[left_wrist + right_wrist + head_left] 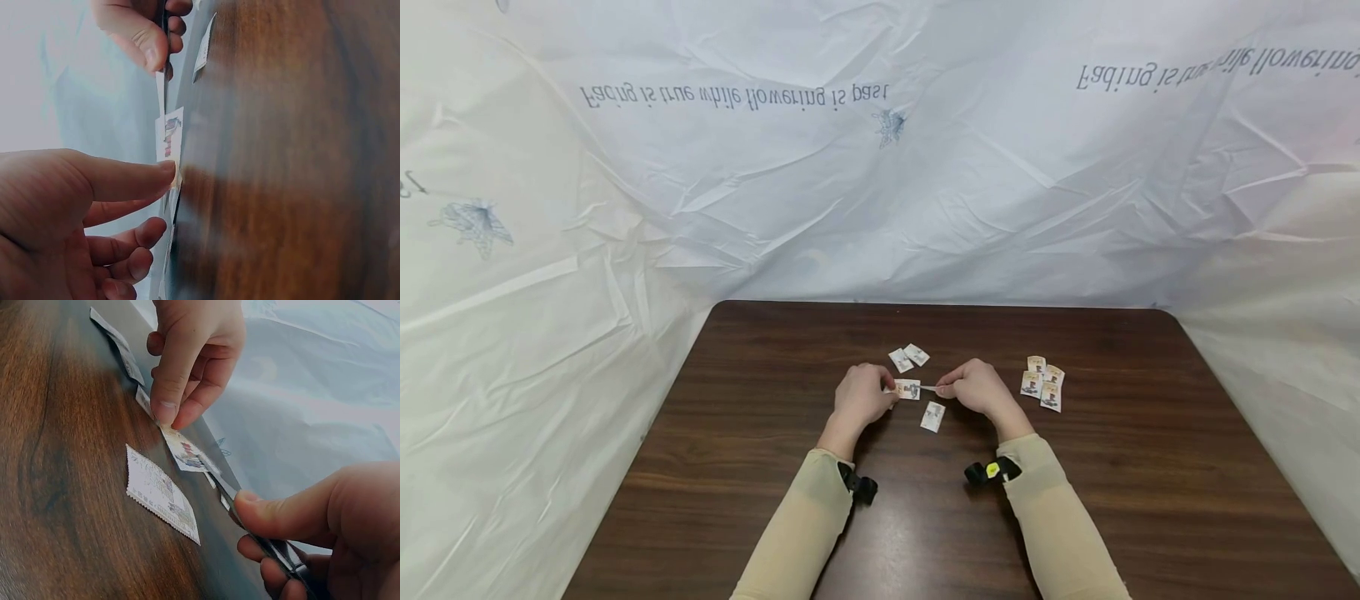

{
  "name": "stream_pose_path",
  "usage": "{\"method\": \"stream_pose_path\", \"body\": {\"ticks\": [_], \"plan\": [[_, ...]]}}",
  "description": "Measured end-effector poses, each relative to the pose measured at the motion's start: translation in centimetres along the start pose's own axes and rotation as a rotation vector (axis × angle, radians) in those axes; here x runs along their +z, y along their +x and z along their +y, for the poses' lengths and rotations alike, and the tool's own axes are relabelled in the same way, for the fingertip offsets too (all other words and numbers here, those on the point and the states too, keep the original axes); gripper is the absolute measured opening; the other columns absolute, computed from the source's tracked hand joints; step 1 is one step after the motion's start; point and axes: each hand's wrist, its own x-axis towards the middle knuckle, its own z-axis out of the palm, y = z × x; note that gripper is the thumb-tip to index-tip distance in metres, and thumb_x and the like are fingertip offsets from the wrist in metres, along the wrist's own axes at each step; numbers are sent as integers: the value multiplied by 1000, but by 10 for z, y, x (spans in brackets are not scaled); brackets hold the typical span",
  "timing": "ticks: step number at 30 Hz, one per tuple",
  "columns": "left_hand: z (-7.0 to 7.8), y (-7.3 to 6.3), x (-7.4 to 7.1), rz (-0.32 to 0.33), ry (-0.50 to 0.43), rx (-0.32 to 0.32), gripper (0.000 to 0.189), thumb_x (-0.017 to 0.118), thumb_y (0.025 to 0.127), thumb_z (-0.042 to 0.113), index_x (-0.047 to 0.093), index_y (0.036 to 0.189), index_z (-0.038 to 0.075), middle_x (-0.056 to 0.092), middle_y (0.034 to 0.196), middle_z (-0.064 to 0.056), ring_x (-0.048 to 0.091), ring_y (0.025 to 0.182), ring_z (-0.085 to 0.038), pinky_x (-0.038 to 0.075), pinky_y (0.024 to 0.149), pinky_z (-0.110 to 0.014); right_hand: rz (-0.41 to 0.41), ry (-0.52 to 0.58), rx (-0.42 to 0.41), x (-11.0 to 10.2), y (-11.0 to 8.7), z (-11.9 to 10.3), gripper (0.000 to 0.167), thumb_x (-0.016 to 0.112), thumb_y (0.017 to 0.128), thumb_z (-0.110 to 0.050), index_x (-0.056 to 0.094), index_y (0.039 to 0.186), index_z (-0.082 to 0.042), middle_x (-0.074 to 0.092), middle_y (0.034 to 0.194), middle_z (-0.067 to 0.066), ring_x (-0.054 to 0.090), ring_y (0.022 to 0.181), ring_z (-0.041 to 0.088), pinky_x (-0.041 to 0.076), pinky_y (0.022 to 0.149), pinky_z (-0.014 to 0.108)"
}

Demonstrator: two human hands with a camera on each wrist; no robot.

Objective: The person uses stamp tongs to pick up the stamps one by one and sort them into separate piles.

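My left hand (861,396) pinches a small printed stamp (908,389) by one end between thumb and index finger, just above the table. The other fingers curl loosely below, in the left wrist view. From the right, my right hand (979,387) grips slim metal tweezers (269,547), whose tips meet the stamp's free end. Whether the tips clasp the stamp or only touch it, I cannot tell. Nearer me lies a loose stamp (164,497) with a perforated edge, its pale side up. Behind the left fingers, another stamp (144,400) is partly hidden.
Two pale stamps (916,354) overlap beyond my hands. Several stamps with coloured pictures (1051,396) lie grouped to the right. A dark wooden table (760,367) carries everything, and a white printed sheet (820,192) hangs behind and beside it.
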Motion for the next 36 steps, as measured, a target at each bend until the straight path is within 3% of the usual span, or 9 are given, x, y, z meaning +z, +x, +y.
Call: {"method": "stream_pose_path", "body": {"ticks": [6, 11, 17, 24, 36], "plan": [[1, 2, 2, 17, -2, -9, 16, 87, 91, 32, 75, 88, 24, 71, 106, -5, 66, 111, -33, 56, 84, -47, -11, 104, 24, 1, 0, 0, 19, 75, 101, -20, 84, 112, -8, 74, 128, 16, 60, 132, 41, 49, 106, 59], [0, 2, 3, 27, 14, -19, 14, 86, 92, 32, 77, 88, 22, 72, 105, -5, 66, 111, -33, 57, 85, -47, -30, 115, 22, 3, 0, -2, 18, 74, 101, -19, 85, 109, -7, 75, 125, 13, 62, 129, 40, 49, 106, 58], [0, 0, 2, 19, 24, -31, 15, 86, 91, 30, 75, 84, 23, 71, 105, -4, 66, 112, -34, 57, 83, -48, -48, 26, -13, 3, -1, -1, 15, 75, 101, -19, 86, 107, -10, 77, 121, 10, 65, 125, 38, 51, 103, 57], [1, -1, 2, 8, 12, -28, 16, 87, 90, 27, 73, 81, 24, 71, 102, -3, 66, 111, -34, 57, 84, -48, 24, -164, -46, 1, -1, -1, 19, 75, 102, -23, 85, 116, -15, 78, 121, 10, 67, 122, 38, 53, 100, 59], [2, -1, 0, 6, 14, -33, 14, 84, 93, 32, 76, 85, 23, 71, 103, -3, 67, 110, -33, 56, 82, -47, 29, -210, -49, -3, -2, -3, 19, 76, 101, -25, 85, 115, -16, 77, 122, 10, 68, 120, 38, 54, 97, 58]]}}
